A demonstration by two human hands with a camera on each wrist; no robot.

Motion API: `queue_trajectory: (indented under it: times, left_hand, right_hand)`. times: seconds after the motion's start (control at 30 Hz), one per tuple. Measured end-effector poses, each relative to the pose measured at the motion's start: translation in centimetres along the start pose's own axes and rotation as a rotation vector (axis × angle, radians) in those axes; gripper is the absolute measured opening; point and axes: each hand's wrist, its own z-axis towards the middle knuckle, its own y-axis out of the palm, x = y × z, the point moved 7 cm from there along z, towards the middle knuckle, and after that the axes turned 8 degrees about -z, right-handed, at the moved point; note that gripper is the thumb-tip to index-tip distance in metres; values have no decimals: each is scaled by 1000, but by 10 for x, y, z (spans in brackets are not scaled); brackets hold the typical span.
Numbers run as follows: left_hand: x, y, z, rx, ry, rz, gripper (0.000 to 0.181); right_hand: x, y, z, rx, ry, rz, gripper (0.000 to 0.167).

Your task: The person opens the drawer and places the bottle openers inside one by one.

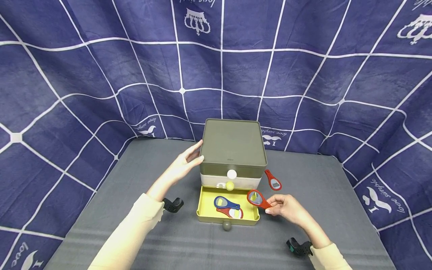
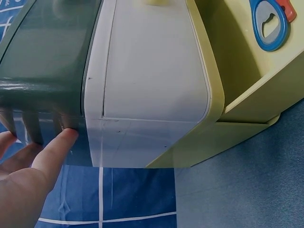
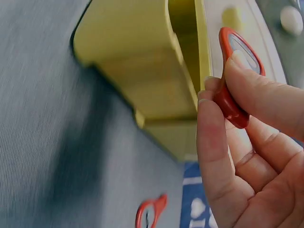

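My right hand (image 1: 285, 207) pinches a red bottle opener (image 1: 257, 198) by its handle, its round end over the right side of the pulled-out yellow drawer (image 1: 206, 208). Inside that drawer lie a blue bottle opener (image 1: 225, 203) and another red bottle opener (image 1: 235, 213), partly overlapping. My left hand (image 1: 182, 164) rests its fingertips against the left side of the drawer box (image 1: 234, 144); in the left wrist view the fingers (image 2: 56, 154) touch the dark green top tier. A third red bottle opener (image 1: 274, 182) lies on the table to the right of the box.
The box has a dark green top tier with a white knob (image 1: 231, 174) and a white middle tier with a yellow knob (image 1: 230, 186), both closed. A grey cloth (image 1: 145, 228) covers the table, and a blue checked curtain (image 1: 236, 75) hangs behind and at the sides.
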Motion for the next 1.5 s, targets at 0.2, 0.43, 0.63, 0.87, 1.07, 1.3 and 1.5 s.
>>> queue_trajectory:
  times: [0.2, 0.43, 0.63, 0.87, 1.07, 1.3, 1.5]
  left_hand:
    - [0, 0, 0, 1, -7, 1, 66]
    - [1, 1, -1, -4, -1, -10, 66]
    - [1, 1, -1, -4, 6, -10, 65]
    - [0, 1, -1, 0, 2, -16, 65]
    - [2, 1, -1, -1, 5, -12, 65]
    - [2, 1, -1, 5, -2, -13, 65]
    - [1, 1, -1, 9, -13, -14, 66]
  right_hand:
    - [-22, 23, 10, -29, -50, -41, 19]
    - [-36, 46, 26, -5, -100, -150, 15]
    - [-43, 66, 37, -6, -143, -242, 14]
    - [-45, 83, 46, -48, -144, -260, 14]
    - [-46, 92, 49, -48, -170, -347, 13]
    - [-51, 95, 49, 3, -238, -425, 12]
    - [-52, 86, 46, 62, -237, -405, 12]
